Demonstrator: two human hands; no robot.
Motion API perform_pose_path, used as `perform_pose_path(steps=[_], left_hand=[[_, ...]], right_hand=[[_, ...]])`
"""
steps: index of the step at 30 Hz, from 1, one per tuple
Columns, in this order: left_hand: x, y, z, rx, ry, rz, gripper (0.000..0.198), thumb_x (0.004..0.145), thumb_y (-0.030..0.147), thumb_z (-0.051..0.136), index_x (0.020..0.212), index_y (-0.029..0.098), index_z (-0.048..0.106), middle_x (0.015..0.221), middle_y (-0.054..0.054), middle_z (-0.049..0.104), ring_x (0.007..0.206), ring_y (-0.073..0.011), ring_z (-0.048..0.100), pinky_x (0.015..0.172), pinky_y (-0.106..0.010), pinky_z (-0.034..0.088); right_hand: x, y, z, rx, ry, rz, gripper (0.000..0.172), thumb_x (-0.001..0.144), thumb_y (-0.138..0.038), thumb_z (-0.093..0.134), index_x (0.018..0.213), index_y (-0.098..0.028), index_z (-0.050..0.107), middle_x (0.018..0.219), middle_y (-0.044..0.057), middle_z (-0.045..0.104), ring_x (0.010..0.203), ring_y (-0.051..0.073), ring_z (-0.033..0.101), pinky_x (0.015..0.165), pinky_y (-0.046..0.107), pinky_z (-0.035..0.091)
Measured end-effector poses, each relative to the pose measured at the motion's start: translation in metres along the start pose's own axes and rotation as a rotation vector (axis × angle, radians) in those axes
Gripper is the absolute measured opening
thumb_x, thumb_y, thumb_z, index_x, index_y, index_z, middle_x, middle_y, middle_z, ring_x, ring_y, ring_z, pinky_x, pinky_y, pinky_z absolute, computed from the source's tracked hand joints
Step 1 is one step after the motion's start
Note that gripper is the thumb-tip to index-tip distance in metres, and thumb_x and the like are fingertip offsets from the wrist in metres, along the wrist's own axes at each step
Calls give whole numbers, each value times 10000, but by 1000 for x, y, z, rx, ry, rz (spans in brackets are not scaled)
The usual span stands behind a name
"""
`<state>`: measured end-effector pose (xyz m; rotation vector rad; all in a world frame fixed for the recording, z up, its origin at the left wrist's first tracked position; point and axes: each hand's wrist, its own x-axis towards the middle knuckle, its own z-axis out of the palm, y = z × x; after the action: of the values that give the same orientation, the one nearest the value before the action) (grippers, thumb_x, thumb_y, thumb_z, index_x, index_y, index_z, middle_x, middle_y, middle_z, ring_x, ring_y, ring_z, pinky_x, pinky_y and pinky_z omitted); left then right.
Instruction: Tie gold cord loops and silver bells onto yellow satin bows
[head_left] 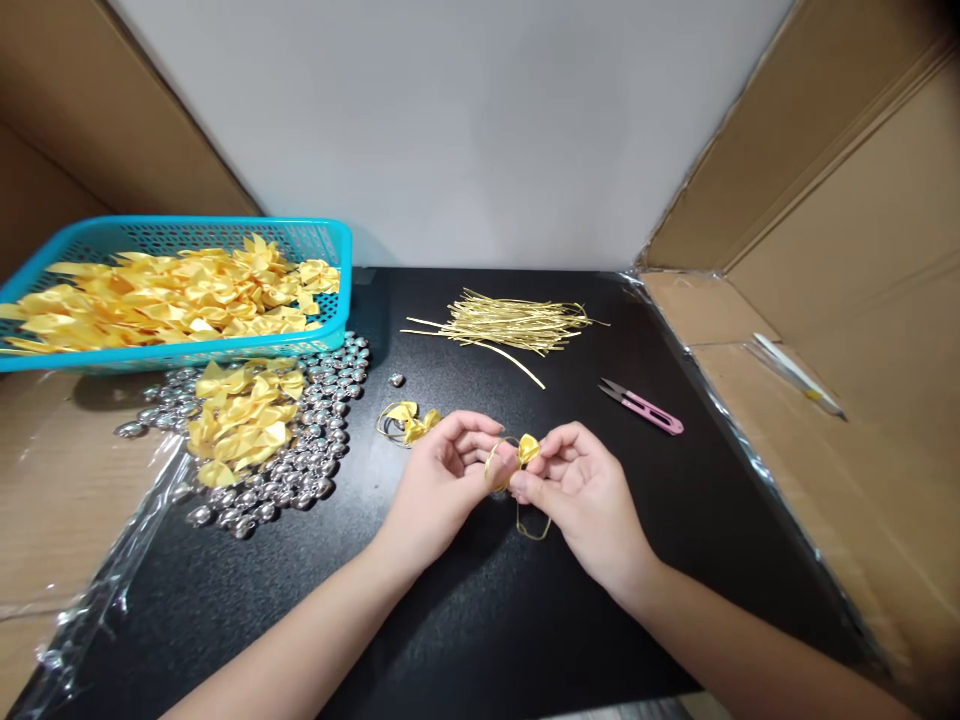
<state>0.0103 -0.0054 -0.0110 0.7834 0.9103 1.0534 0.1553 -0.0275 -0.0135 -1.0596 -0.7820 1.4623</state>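
Yellow bow (528, 448): left hand (442, 472), right hand (583, 492)

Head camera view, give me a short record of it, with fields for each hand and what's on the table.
Left hand: pinches a gold cord loop
Right hand: pinches a yellow bow on that cord
Basket: teal, far left, holds a heap of bows
Before basket: loose bows on silver beads
Table: black; gold wire bundle, pink snips, one corded bow
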Motion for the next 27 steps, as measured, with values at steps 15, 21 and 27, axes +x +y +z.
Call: perform_pose_path(steps=[15,21,27], left_hand=[[-2,3,-1,108,-56,-4,317,674,244,856,838,152,601,740,7,719,654,-84,650,614,-172,535],[0,9,-2,89,-99,-83,320,668,239,855,851,154,606,705,20,699,579,-77,630,587,-184,508],[1,10,-6,69,-161,-114,298,694,170,824,874,158,587,707,-2,718,561,-100,636,541,-191,471]], right_hand=[[3,-8,-4,-38,-38,74,556,497,-187,916,657,-198,384,593,-120,473,511,61,576,549,211,528],[4,-12,-7,-59,-51,104,586,468,-182,933,647,-201,375,563,-123,449,499,74,572,527,212,499],[5,-11,-5,-91,-57,96,573,467,-225,937,639,-211,391,556,-108,454,505,85,544,521,231,493]])
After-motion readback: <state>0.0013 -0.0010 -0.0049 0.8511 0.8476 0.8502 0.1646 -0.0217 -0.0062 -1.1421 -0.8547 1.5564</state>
